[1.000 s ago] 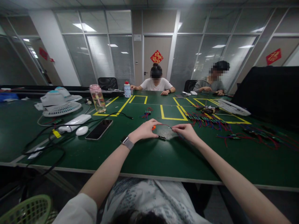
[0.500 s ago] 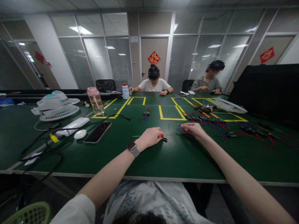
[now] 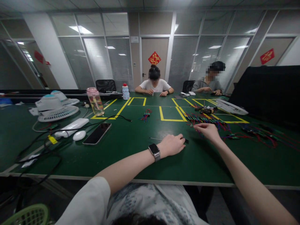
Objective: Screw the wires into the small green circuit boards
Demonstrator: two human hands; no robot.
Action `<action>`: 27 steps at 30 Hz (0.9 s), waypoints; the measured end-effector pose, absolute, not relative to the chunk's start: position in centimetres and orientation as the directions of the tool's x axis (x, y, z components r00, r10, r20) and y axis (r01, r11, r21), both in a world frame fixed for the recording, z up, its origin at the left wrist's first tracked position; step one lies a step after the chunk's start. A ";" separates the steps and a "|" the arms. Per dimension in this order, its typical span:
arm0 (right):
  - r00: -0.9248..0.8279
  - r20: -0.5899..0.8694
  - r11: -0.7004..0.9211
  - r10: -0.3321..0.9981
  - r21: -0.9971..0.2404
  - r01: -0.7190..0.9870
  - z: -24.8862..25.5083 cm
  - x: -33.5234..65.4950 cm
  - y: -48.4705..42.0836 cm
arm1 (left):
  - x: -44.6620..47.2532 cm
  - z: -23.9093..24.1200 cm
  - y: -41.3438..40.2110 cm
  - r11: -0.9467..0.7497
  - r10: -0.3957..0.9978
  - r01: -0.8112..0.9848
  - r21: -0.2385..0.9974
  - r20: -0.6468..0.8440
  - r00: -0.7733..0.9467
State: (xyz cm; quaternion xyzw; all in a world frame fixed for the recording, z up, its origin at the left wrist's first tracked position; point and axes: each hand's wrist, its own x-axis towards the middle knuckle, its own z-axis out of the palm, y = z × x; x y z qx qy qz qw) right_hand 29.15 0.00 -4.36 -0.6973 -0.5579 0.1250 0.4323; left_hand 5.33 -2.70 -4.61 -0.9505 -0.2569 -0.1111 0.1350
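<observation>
My left hand [image 3: 172, 145], with a watch at the wrist, is closed over a screwdriver [image 3: 155, 138] low at the table. The thin metal shaft points left, and the dark handle end pokes out past my fingers on the right. My right hand [image 3: 208, 130] pinches a small circuit board with wires [image 3: 191, 125]; my fingers hide much of it. Just beyond that hand lies a row of wired circuit boards [image 3: 206, 119] with red and blue leads. Another small bunch of wired boards [image 3: 147, 115] rests alone farther back.
On the left are a phone [image 3: 97, 133], a white mouse-like case [image 3: 79, 135], a white power strip [image 3: 72, 127], black cables, fans [image 3: 56, 109] and a pink-lidded bottle [image 3: 95, 101]. A black monitor [image 3: 269, 93] stands right. Two people sit across the green table [image 3: 131, 159].
Both my hands have shifted right, the left bringing the screwdriver along and the right still pinching the circuit board. The person opposite has drawn one hand inward.
</observation>
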 end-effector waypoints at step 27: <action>0.161 0.399 0.046 0.903 -0.460 0.887 -5.8 29.6 -3.1 | 2.7 -4.4 -1.6 -0.819 0.539 0.571 -0.051 0.268 0.798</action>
